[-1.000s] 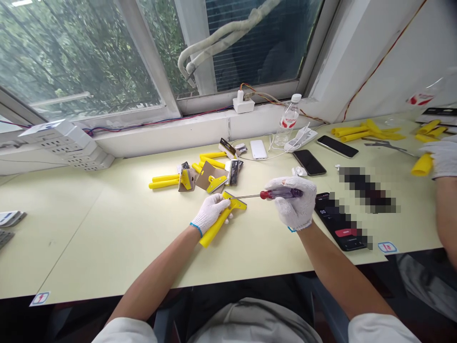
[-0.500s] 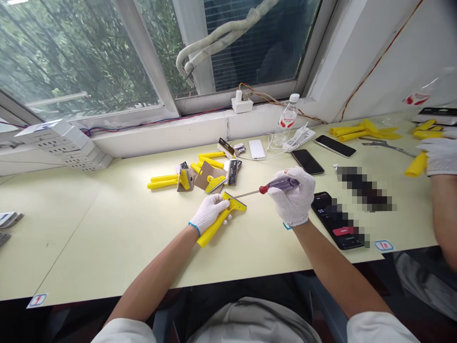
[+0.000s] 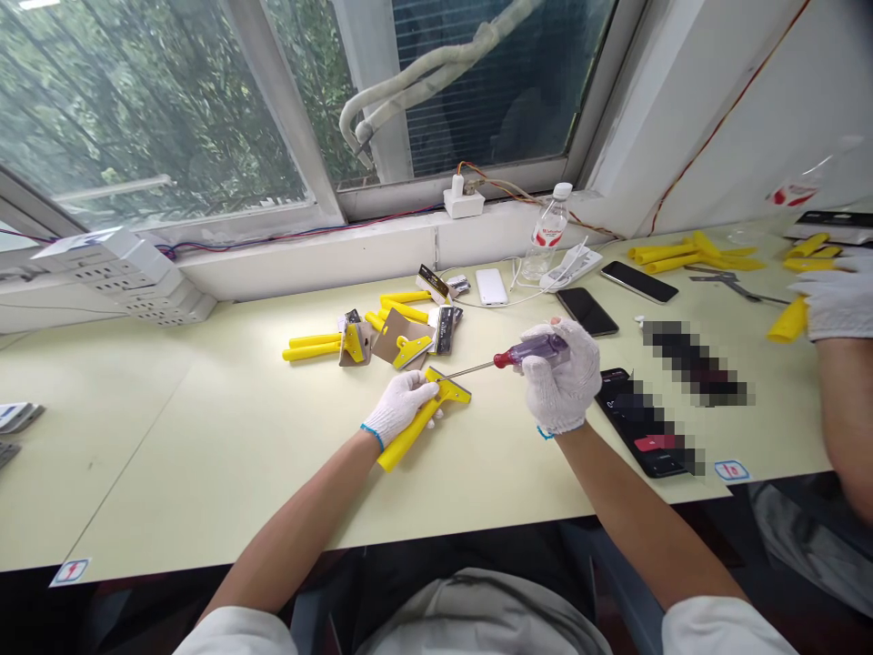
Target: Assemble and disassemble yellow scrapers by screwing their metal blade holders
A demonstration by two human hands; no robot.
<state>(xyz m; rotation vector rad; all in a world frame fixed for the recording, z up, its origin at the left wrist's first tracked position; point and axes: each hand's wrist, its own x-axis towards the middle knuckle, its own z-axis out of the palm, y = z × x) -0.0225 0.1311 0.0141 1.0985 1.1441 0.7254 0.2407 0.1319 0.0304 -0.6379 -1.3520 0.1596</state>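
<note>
In a white knit glove, my left hand (image 3: 401, 406) is closed around the neck of a yellow scraper (image 3: 413, 438), just over the table. The scraper's wide head points away to the right, its handle towards me. My right hand (image 3: 565, 377), gloved too, grips the purple handle of a screwdriver (image 3: 530, 351) with a red collar. The screwdriver's shaft reaches left to the scraper's head, its tip close to my left thumb. Whether the tip sits in a screw is too small to tell. Beyond my left hand lie more yellow scrapers (image 3: 314, 347) with brown and black packaging cards (image 3: 443, 329).
Phones (image 3: 645, 426) lie right of my right hand. Behind them stand a water bottle (image 3: 547, 232) and a white power strip (image 3: 571, 268). At far right a co-worker's gloved hand (image 3: 842, 302) holds a yellow tube (image 3: 787, 320). White boxes (image 3: 129, 273) are stacked at the back left.
My right hand's fingers have shifted back along the screwdriver handle, showing more of it. The left hand and scraper stay in place. The co-worker's hand has moved slightly left.
</note>
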